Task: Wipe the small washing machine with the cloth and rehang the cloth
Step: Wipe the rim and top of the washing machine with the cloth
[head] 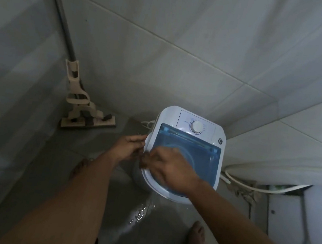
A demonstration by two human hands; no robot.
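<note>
**Both hands at washer's left rim**

Bare feet stood on wet floor (141,210). Right hand (170,169) lay over the blue lid (196,156), fingers curled at the rim; left hand (127,147) pinched something small and dark beside it — cloth? couldn't tell. Small washing machine (185,151) sat against the tiled wall. Mop (82,110) stood in the corner.

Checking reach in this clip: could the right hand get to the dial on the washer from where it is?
Probably yes. The right hand lies over the blue lid, and the dial sits just beyond the lid on the washer top, with nothing between them. The left hand is off at the washer's left edge.
</note>
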